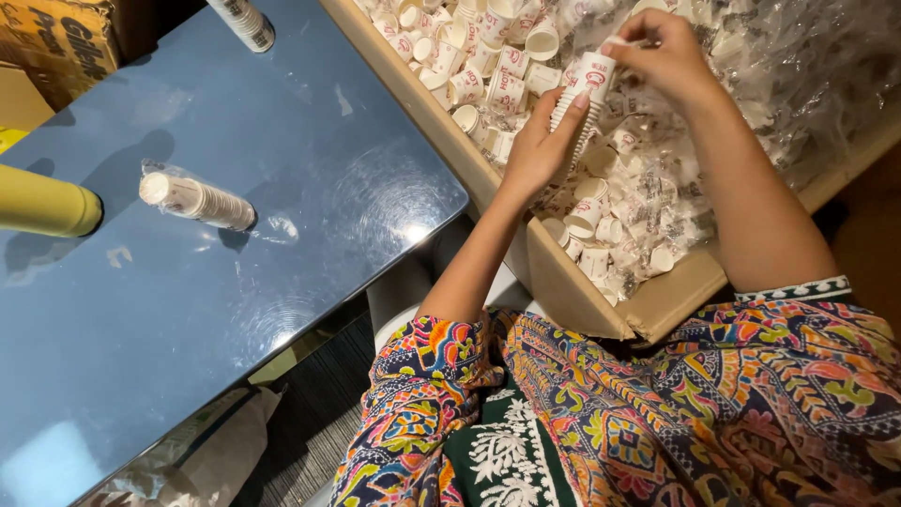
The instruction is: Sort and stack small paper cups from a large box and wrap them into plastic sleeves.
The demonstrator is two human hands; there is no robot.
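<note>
Your left hand (pixel 537 150) wraps around the bottom of a stack of small white paper cups (pixel 582 99), and your right hand (pixel 662 52) pinches the top cup of that stack. The stack hangs in the air over the big cardboard box (pixel 582 291), which is full of loose cups (pixel 488 70) and crinkly clear plastic (pixel 807 66).

The stack looks tall and thin, so it could bend and spill if your grip goes soft. The cups look easy to squash if you squeeze too hard. If the stack tips toward you, cups could slide over the low box wall and fall on your lap.

The blue table (pixel 188 310) beside you has lots of open room. A wrapped sleeve of cups (pixel 197 200) lies there, near a yellow tube (pixel 47 202). Another sleeve of cups (pixel 244 23) lies at the far edge. The table's corner sits close to your left arm, so mind your elbow.
</note>
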